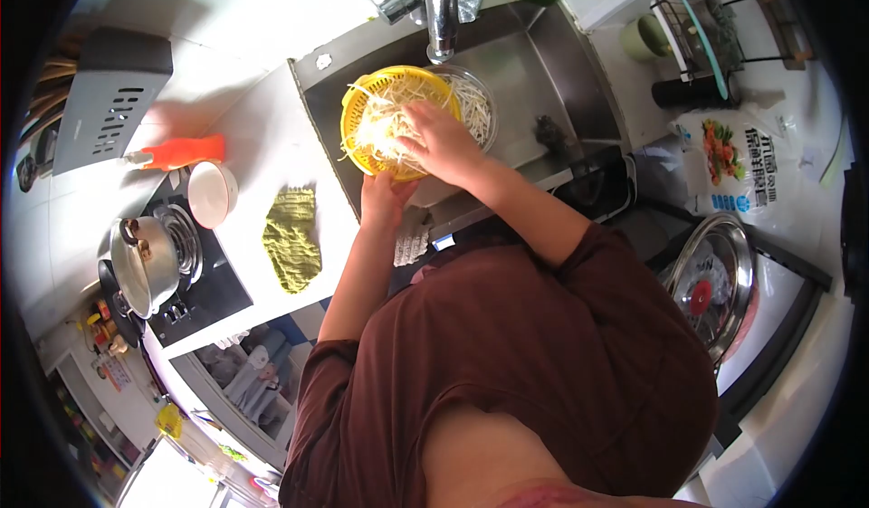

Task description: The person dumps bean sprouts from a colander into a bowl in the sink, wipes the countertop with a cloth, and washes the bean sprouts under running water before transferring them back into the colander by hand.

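Observation:
A yellow colander [348, 121] heaped with bean sprouts [385, 123] is held over the left part of the sink. My left hand [385, 199] grips its near rim, fingers partly hidden beneath it. My right hand [444, 144] reaches in from the right, with its thumb and curled fingers among the sprouts. Partly covered by the colander, a round bowl [493, 114] with more white sprouts sits in the sink.
The metal sink [570, 65] has a faucet [441, 19] above it and a dark clump [548, 134] inside. Left stand a green cloth [292, 241], white bowl [213, 194], orange bottle [186, 152] and pot [149, 259]. Right lie a printed plastic bag [733, 160] and a metal lid [711, 277].

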Demonstrator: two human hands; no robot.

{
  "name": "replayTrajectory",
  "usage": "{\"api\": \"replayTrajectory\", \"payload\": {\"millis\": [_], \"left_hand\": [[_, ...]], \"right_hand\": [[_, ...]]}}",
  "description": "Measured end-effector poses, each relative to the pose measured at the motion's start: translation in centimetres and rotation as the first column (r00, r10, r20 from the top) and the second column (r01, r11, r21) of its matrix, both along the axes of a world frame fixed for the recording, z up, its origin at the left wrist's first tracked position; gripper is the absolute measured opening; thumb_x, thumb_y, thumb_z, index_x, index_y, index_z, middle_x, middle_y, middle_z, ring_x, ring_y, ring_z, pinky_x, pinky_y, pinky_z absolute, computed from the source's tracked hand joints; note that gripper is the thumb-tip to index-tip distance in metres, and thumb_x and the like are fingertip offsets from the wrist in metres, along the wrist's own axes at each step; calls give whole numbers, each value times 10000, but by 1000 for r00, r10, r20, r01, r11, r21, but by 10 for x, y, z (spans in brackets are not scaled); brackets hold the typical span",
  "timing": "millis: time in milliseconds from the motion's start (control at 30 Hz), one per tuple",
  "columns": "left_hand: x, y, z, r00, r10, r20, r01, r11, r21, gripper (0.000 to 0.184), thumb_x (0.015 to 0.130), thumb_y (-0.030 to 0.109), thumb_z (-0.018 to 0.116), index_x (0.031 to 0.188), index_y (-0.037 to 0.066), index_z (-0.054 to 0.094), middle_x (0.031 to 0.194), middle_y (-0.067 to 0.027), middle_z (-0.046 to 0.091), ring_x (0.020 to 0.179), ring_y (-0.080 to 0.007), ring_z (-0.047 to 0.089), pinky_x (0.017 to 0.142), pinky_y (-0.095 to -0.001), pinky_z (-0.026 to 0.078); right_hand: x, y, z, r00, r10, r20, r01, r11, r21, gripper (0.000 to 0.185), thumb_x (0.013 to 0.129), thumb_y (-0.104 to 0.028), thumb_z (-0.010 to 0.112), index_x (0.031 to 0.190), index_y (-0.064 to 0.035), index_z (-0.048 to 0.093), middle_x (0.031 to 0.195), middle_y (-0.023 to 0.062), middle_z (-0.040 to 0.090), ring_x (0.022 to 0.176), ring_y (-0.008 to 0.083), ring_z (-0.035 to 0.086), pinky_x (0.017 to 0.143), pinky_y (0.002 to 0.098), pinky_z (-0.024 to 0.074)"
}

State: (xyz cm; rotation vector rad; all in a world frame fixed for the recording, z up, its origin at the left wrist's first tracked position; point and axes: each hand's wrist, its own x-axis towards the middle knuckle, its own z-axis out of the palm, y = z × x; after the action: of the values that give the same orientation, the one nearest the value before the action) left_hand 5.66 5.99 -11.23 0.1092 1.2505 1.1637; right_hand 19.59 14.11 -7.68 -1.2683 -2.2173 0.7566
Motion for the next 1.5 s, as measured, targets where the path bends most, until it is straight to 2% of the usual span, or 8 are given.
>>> {"api": "replayTrajectory", "payload": {"millis": [267, 467, 567, 767, 900, 1100, 1400, 1500], "left_hand": [[-25, -12, 11, 999, 37, -39, -37, 999, -4, 519, 847, 77, 401, 1349, 160, 298, 1241, -122, 476, 1035, -288, 567, 824, -417, 508], [-37, -16, 35, 990, 91, -107, -86, 995, 50, 474, 850, 93, 408, 1318, 104, 331, 1201, -132, 524, 1018, -285, 591, 809, -395, 511], [-42, -16, 43, 985, 93, -142, -90, 996, 28, 471, 849, 93, 411, 1314, 114, 339, 1191, -129, 535, 1010, -281, 597, 801, -388, 512], [-56, -22, 39, 985, 101, -137, -100, 995, 12, 476, 840, 77, 418, 1309, 130, 353, 1172, -116, 543, 967, -262, 611, 766, -369, 523], [-60, -27, 42, 984, 104, -146, -107, 994, -7, 478, 834, 80, 423, 1305, 122, 359, 1165, -110, 544, 951, -259, 617, 751, -358, 529], [-72, -29, 52, 971, 104, -216, -117, 992, -48, 493, 819, 84, 427, 1306, 67, 350, 1148, -153, 539, 883, -291, 634, 672, -336, 549], [-91, -27, 61, 948, 124, -294, -133, 991, -10, 431, 818, 78, 432, 1246, 25, 411, 1070, -141, 576, 774, -234, 643, 623, -299, 552], [-89, -28, 61, 950, 155, -272, -160, 987, 2, 436, 814, 76, 430, 1247, 26, 410, 1069, -141, 574, 773, -238, 643, 620, -299, 553]], "right_hand": [[65, 55, -23, 246, -776, -580, -371, 477, -797, 500, 952, -299, 394, 1349, 1, 347, 1310, 171, 472, 1233, 267, 444, 1040, 391, 348], [52, 52, -182, 975, -207, 86, 224, 880, -418, 476, 867, -291, 547, 1292, -95, 463, 1236, 152, 524, 1140, 331, 510, 1001, 448, 379], [32, 33, -159, 748, 241, 618, -71, 955, -286, 425, 846, -275, 562, 1244, -128, 527, 1167, 144, 561, 1130, 336, 515, 970, 434, 407], [60, 39, -111, 891, -230, 392, 298, 947, -123, 285, 824, -239, 579, 1050, -65, 584, 1084, 128, 591, 1044, 308, 549, 894, 385, 452], [107, 47, -164, 785, -472, 400, 603, 731, -319, 200, 811, -193, 598, 947, -47, 588, 896, 96, 622, 793, 247, 615, 735, 358, 523], [128, 47, -178, 875, -474, 99, 112, -1, -994, 135, 821, -216, 609, 836, -87, 575, 682, 8, 561, 581, 112, 553, 503, 254, 481], [125, 52, -158, 833, -549, 75, 159, 107, -982, 279, 814, -254, 636, 960, -29, 560, 840, 58, 614, 727, 161, 601, 662, 293, 526], [128, 65, -206, 832, -518, 198, 541, 837, -82, 459, 819, -338, 629, 1126, -22, 505, 1082, 135, 578, 984, 298, 582, 849, 413, 490]]}}
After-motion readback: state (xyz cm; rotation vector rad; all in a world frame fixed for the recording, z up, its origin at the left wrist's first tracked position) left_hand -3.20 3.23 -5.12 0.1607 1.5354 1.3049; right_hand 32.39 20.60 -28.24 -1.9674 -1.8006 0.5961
